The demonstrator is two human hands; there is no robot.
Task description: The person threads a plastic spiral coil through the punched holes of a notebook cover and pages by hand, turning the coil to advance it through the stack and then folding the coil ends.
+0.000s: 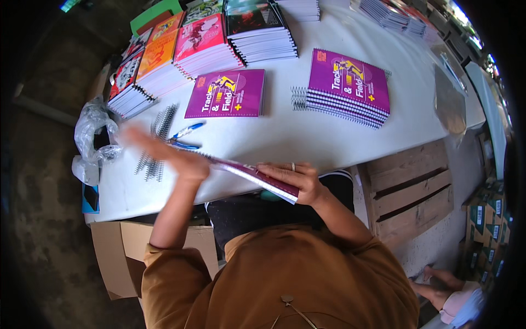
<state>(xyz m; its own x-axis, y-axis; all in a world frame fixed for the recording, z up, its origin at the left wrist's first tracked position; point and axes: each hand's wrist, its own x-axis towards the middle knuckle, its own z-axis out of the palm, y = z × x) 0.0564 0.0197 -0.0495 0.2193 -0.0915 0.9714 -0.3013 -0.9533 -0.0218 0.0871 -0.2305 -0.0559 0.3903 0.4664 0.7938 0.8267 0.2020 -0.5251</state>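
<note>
A purple-covered book point(249, 171) is held tilted above the table's near edge, its white page edges facing me. My right hand point(298, 180), with a ring on one finger, grips its right end. At the book's left end is my left hand point(167, 153), blurred by motion, its fingers stretched out to the left; a dark wire coil shows along the spine beside it. Loose wire spiral coils point(165, 118) lie partly under and beyond that hand. Blue-handled pliers point(189, 130) rest next to them. Another purple book point(226, 93) lies flat just beyond.
A stack of coil-bound purple books point(348, 82) stands at the right. Piles of orange point(159, 55), red point(200, 37) and dark books point(255, 22) line the far left. Crumpled clear plastic point(90, 129) hangs at the left edge. A wooden pallet point(411, 181) and a cardboard box point(112, 257) are below.
</note>
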